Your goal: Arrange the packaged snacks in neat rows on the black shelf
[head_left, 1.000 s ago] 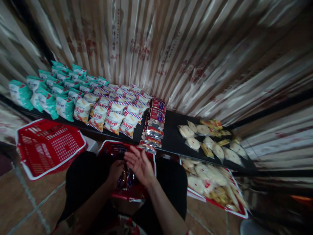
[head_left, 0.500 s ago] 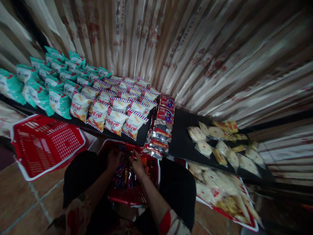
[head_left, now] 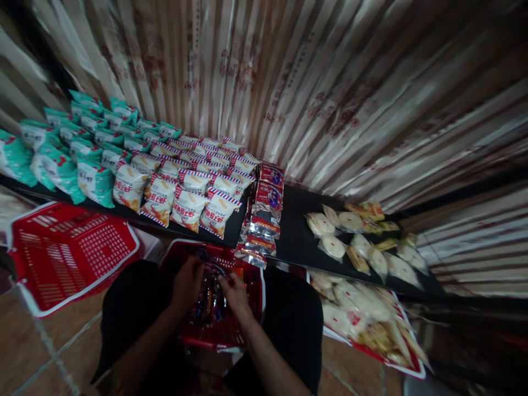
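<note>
Left hand (head_left: 187,283) and right hand (head_left: 236,289) are down in the red basket (head_left: 254,263) between the knees. Fingers are curled among small dark packets (head_left: 208,302); whether they grip is unclear. One column of red-and-silver packets (head_left: 266,212) is laid on the black shelf (head_left: 297,236). Basket looks far from emptied.

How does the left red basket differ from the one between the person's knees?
The left basket shows only bare mesh; the middle basket holds wrapped packets. The left basket lies untouched aside; the left hand and right hand reach into the middle basket. Both are red with pale rims.
</note>
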Available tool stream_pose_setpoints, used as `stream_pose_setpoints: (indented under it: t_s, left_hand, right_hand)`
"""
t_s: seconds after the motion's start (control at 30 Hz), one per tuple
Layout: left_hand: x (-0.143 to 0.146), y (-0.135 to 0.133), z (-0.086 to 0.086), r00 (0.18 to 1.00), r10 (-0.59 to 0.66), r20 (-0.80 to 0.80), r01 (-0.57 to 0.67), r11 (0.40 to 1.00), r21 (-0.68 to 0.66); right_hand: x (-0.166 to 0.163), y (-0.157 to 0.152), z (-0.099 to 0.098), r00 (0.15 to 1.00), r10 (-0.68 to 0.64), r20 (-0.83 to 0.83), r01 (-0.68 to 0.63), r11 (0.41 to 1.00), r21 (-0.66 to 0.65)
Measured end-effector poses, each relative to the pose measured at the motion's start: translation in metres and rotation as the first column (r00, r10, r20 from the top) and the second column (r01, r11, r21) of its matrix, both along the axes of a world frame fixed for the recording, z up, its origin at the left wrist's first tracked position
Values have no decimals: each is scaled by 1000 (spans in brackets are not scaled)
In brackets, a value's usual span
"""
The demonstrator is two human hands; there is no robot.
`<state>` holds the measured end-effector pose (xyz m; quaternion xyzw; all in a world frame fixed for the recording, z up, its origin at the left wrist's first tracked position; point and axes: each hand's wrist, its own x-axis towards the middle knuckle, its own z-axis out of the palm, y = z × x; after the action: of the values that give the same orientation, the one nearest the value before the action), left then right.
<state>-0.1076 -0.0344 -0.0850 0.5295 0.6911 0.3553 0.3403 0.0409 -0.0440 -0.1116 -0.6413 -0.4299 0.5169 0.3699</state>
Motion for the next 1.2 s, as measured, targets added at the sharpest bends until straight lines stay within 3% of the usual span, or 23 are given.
stream_pose_setpoints:
  t_s: [0.2, 0.3, 0.43, 0.57, 0.8, 0.93, 1.03, 1.2]
  left_hand:
    - [-3, -23, 40, 991, -70, 117, 61, 995, 81]
    - [2, -26, 57, 989, -38, 145, 20, 992, 127]
    - [14, -22, 72, 960, -82, 267, 30, 980, 196]
    - [24, -15, 77, 907, -132, 400, 64, 982, 178]
    - [42, -16, 86, 949, -193, 250, 163, 977, 137]
    - [56, -17, 87, 912, -328, 248, 317, 945, 83]
    - [67, -13, 83, 869, -390, 305, 389, 919, 65]
    - [91, -5, 84, 875, -384, 294, 385, 921, 56]
  right_hand:
    - [11, -25, 37, 949, 78, -305, -89, 996, -20]
    - [18, -33, 45, 942, 143, -303, -146, 989, 14]
    - [24, -37, 53, 950, 139, -280, -121, 990, 79]
    - [30, -36, 65, 938, 107, -330, -69, 990, 125]
    - [50, -28, 101, 904, -16, -428, 78, 989, 128]
    - [67, -18, 117, 887, -61, -457, 149, 976, 159]
    - [80, -13, 122, 883, -97, -459, 190, 969, 161]
    - [96, -14, 114, 822, -221, -525, 319, 942, 102]
